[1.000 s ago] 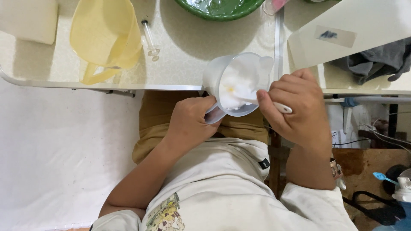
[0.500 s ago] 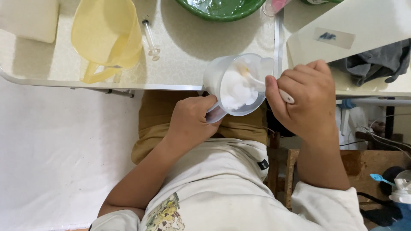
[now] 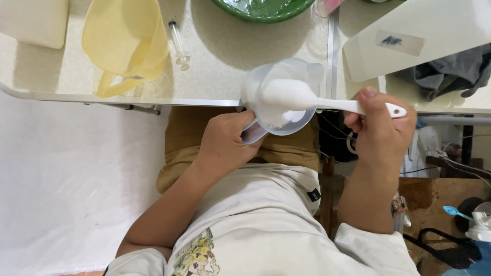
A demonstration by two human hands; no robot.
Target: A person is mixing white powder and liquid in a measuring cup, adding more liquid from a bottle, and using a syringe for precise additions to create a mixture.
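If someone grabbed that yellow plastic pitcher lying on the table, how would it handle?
The yellow plastic pitcher looks thin-walled and see-through, with nothing visible inside, so it is probably light and slightly flexible. It lies on its side on the pale table, so a push might roll it, though its handle would likely stop that.

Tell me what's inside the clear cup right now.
White powder fills the clear cup; the white spoon lifts a heap above it. The cup's bottom stays covered by powder and spoon.
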